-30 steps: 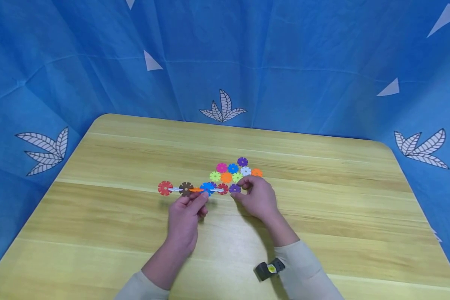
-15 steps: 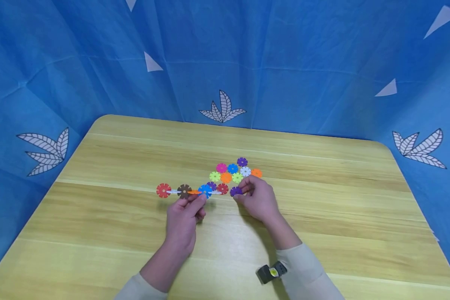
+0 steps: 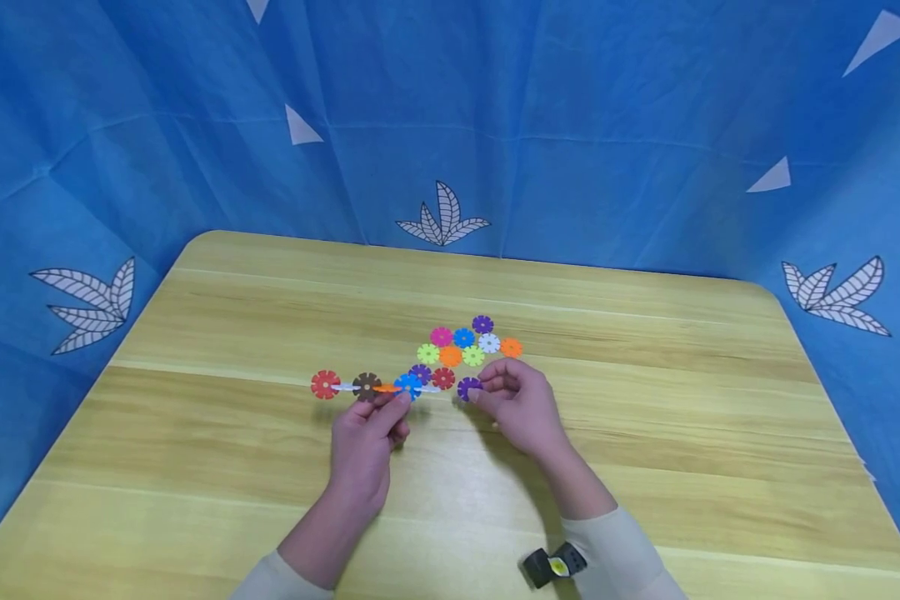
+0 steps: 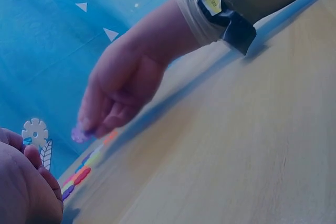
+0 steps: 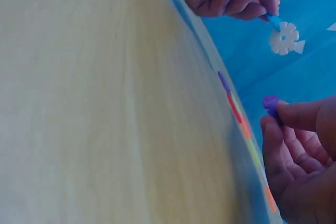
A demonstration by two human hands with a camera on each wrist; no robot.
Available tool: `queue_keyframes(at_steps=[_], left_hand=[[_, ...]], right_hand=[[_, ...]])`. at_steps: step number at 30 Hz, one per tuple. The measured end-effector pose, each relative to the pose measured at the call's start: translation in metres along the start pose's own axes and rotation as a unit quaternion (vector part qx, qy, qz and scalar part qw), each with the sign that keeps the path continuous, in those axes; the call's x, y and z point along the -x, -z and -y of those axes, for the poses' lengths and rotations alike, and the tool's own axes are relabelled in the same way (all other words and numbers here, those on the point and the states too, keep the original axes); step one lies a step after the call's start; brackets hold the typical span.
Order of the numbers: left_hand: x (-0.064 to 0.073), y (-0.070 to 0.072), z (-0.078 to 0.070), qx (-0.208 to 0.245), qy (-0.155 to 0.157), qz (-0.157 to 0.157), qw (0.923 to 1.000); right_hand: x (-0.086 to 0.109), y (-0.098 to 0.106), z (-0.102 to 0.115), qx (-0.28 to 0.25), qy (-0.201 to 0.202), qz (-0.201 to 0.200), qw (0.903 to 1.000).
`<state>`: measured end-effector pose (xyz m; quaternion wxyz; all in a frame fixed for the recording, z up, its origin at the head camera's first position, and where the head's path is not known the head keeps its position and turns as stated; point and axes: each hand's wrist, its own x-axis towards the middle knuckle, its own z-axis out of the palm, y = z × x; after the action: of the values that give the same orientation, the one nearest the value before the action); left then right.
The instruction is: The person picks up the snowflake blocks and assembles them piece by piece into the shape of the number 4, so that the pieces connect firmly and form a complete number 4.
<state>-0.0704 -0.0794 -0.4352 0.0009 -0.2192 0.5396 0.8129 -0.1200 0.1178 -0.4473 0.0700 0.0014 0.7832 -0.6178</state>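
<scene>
The chain of flat, notched, plastic-looking discs (image 3: 367,386), red, white, brown, orange, blue and white, hung above the pale wood-grained table (image 3: 195,433). In the head view, my left hand (image 3: 366,442) held it near its right end, thumb and fingers clamped at the blue disc (image 3: 407,385). The white end disc (image 3: 429,389) stuck out edge-on past those fingertips. My right hand (image 3: 523,408) pinched a loose purple notched disc (image 3: 467,388), near the white one but apart from it. More loose coloured discs (image 3: 451,357) lay flat beyond my fingers.

In the left wrist view, my right fingers were together on the purple disc, slightly blurred; I could not tell there what my left fingers pressed on, though the white disc rose just past them.

In the right wrist view, both pinches showed. My right thumb covered much of the purple disc, so a slip could have dropped it among the loose ones. A crooked push against the white disc could have twisted its joint, and the red end, unsupported by my fingers, could have sagged.
</scene>
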Motion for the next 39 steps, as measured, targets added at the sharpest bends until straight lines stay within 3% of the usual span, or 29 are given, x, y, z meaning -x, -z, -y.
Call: queue_keyframes(at_steps=[7, 17, 39], left_hand=[[0.000, -0.002, 0.001, 0.007, -0.004, 0.003, 1.0000], [0.001, -0.002, 0.000, 0.007, -0.004, 0.006, 0.9999], [0.002, -0.002, 0.000, -0.003, -0.011, 0.021, 0.9997]], right_hand=[[0.013, 0.004, 0.011, -0.068, 0.000, 0.029, 0.9973], [0.020, 0.000, 0.019, -0.120, 0.013, 0.041, 0.9919], [0.025, -0.006, 0.020, -0.138, 0.036, 0.028, 0.9894]])
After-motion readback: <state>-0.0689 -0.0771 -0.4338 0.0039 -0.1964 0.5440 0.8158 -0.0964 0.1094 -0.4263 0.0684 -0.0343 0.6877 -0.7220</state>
